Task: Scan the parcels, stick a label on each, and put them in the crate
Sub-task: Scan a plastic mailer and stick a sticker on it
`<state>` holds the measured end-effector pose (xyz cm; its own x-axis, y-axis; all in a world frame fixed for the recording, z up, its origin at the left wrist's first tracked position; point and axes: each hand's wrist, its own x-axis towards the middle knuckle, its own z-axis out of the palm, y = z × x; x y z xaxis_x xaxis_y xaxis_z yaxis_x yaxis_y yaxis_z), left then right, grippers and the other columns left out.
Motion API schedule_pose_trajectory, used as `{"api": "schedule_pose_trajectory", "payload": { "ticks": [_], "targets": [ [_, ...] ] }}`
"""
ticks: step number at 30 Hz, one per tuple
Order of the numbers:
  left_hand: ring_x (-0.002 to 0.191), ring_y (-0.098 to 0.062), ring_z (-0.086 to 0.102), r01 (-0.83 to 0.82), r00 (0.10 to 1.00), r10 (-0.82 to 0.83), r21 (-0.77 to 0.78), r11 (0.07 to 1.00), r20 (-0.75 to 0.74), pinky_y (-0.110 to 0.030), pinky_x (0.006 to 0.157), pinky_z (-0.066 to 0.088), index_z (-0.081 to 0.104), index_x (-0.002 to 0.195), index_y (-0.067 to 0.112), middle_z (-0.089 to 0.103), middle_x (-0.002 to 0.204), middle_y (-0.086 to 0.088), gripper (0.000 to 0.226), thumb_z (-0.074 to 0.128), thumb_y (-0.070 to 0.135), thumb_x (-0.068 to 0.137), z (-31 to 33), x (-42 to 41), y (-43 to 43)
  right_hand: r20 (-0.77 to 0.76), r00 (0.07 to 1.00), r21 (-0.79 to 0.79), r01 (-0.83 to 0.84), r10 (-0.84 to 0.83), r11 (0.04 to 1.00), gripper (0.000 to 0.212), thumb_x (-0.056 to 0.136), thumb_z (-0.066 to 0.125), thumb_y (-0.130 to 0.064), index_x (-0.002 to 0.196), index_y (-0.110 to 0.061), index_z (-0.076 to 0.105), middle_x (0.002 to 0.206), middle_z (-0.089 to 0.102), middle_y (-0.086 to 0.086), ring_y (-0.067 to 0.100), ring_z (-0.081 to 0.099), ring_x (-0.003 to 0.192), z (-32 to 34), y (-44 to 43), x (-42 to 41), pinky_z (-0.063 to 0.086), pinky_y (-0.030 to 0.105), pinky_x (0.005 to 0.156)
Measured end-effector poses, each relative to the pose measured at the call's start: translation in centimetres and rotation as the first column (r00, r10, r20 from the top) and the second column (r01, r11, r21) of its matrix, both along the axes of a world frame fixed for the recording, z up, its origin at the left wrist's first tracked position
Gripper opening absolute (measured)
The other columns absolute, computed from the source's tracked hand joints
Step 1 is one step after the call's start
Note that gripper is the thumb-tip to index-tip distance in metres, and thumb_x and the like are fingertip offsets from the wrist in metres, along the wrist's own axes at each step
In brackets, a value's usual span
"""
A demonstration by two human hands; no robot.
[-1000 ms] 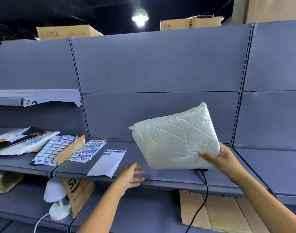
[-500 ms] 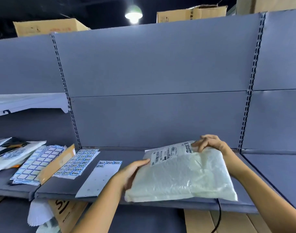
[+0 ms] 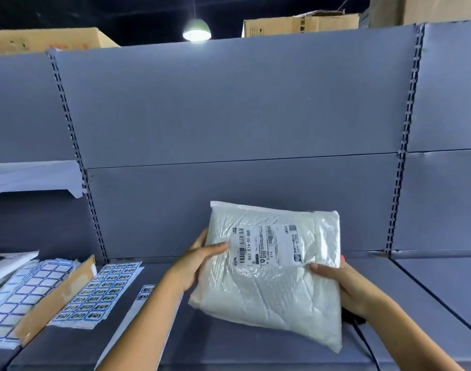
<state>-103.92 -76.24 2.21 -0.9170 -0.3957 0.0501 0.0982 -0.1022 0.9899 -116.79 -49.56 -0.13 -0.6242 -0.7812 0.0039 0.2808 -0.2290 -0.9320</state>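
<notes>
A white plastic parcel (image 3: 271, 285) is held tilted above the grey shelf (image 3: 229, 344), its printed shipping label (image 3: 266, 245) with barcodes facing me. My left hand (image 3: 196, 263) grips the parcel's left edge, thumb on the front by the label. On the other side my right hand (image 3: 346, 285) holds the right edge, thumb on top and fingers underneath. Sheets of blue-bordered stickers (image 3: 100, 293) lie on the shelf to the left. A dark object (image 3: 354, 317) with a black cable (image 3: 368, 346) shows just under my right hand; most of it is hidden.
More sticker sheets (image 3: 20, 295) and a strip of brown cardboard (image 3: 57, 295) lie at the far left, with a backing sheet (image 3: 138, 303) beside my left forearm. The grey back panel (image 3: 242, 129) rises behind the shelf. Cardboard boxes (image 3: 301, 24) sit on top.
The parcel has been turned and lifted so its label now faces me. My left hand moved onto its left edge; my right hand shifted from the top corner to the right edge.
</notes>
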Motion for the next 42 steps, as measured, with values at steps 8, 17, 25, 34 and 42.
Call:
{"api": "schedule_pose_trajectory", "payload": {
  "ticks": [8, 17, 25, 34, 42],
  "targets": [
    [0.126, -0.011, 0.041, -0.288, 0.956, 0.272, -0.534, 0.795, -0.112, -0.033, 0.104, 0.036, 0.034, 0.142, 0.032, 0.04, 0.135, 0.009, 0.087, 0.078, 0.044, 0.068, 4.3, -3.5, -2.4, 0.068, 0.973, -0.201, 0.229, -0.219, 0.952, 0.082, 0.047, 0.094, -0.024, 0.12, -0.006, 0.06, 0.114, 0.069, 0.014, 0.029, 0.068, 0.102, -2.8, -5.2, -0.1, 0.057, 0.04, 0.079],
    [0.115, -0.02, 0.057, -0.167, 0.986, 0.165, 0.151, 0.974, 0.025, -0.035, 0.089, 0.048, 0.031, 0.143, 0.012, 0.051, 0.137, -0.007, 0.094, 0.078, 0.045, 0.068, -5.3, -4.4, 2.7, 0.278, 0.902, -0.47, 0.427, -0.33, 0.772, 0.048, 0.086, 0.056, -0.015, 0.134, -0.011, 0.051, 0.129, 0.062, 0.009, 0.025, 0.059, 0.118, -3.0, -9.6, 0.7, 0.048, 0.044, 0.1],
    [0.095, -0.039, 0.063, -0.195, 0.98, 0.197, 0.227, 0.954, 0.016, -0.051, 0.09, 0.043, 0.068, 0.101, 0.007, 0.07, 0.1, -0.023, 0.072, 0.093, 0.033, 0.038, -5.6, -5.3, -0.5, -0.381, 0.874, 0.13, 0.374, -0.302, 0.918, 0.034, 0.077, 0.068, 0.006, 0.109, -0.006, 0.065, 0.09, 0.074, -0.002, 0.011, 0.069, 0.088, -3.8, -6.2, -0.9, 0.051, 0.018, 0.073],
    [0.076, -0.008, 0.063, -0.225, 0.962, 0.229, -0.044, 0.973, 0.151, -0.008, 0.051, 0.047, 0.061, 0.101, 0.014, 0.068, 0.089, 0.001, 0.026, 0.073, 0.008, 0.079, -10.7, -4.7, -1.4, -0.775, 0.631, 0.626, 0.763, 0.024, 0.161, 0.061, 0.087, 0.058, -0.042, 0.134, -0.014, 0.031, 0.125, 0.049, 0.013, 0.038, 0.046, 0.118, -8.3, -2.9, -7.2, 0.043, 0.041, 0.09],
    [0.08, -0.008, 0.07, -0.202, 0.971, 0.212, -0.095, 0.975, 0.109, -0.014, 0.063, 0.05, 0.063, 0.107, 0.011, 0.073, 0.095, -0.004, 0.03, 0.072, 0.006, 0.078, -11.8, -5.0, -2.3, -0.605, 0.689, 0.441, 0.707, -0.398, 0.553, 0.012, 0.089, 0.054, -0.019, 0.086, -0.008, 0.053, 0.067, 0.064, 0.005, 0.022, 0.057, 0.063, -5.6, -3.9, -4.0, 0.041, 0.031, 0.061]
  ]
}}
